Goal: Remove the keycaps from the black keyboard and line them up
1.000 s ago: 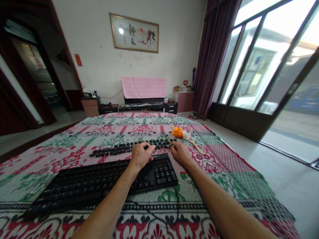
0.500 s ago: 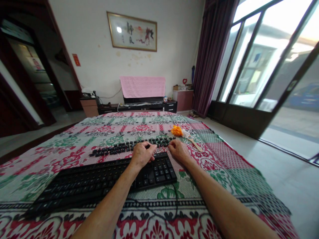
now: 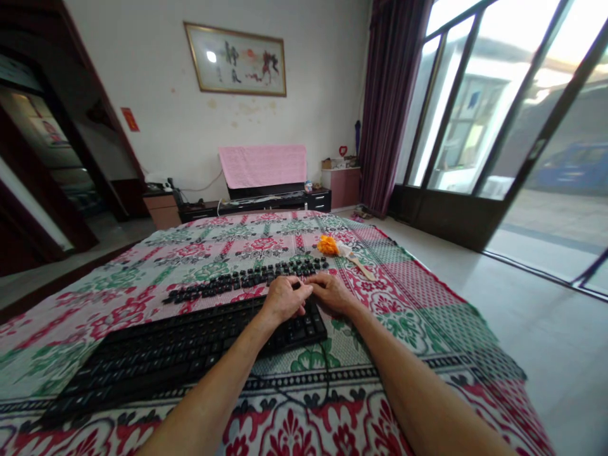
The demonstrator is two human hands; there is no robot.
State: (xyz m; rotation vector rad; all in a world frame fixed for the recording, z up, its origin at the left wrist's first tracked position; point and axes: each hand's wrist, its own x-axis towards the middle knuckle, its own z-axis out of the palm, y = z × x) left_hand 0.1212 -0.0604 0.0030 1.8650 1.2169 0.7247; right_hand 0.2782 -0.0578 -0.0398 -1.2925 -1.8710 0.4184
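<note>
A black keyboard [image 3: 156, 361] lies slantwise on the patterned cloth, with keycaps on its near rows and right-hand block. Above its upper right part, my left hand [image 3: 286, 299] is closed, thumb against fingers, around a small dark piece that looks like a keycap. The fingers of my right hand [image 3: 331, 292] are pinched together and meet the left fingertips; what they hold, if anything, is hidden. Just beyond the keyboard, loose black keycaps [image 3: 228, 280] lie in uneven rows. Both forearms reach in from below, the left one crossing over the keyboard.
An orange fluffy clump [image 3: 327, 245] sits by a flat wooden-handled brush [image 3: 360, 265] right of the keycaps. The keyboard cable [image 3: 327, 373] curls on the cloth [image 3: 190, 244] at the near side. Beyond stands a low cabinet with a pink cloth [image 3: 263, 166] over a screen.
My right hand has come from the right end of the loose keycaps towards me, to my left hand, so the fingertips now meet. The whole view has shifted slightly.
</note>
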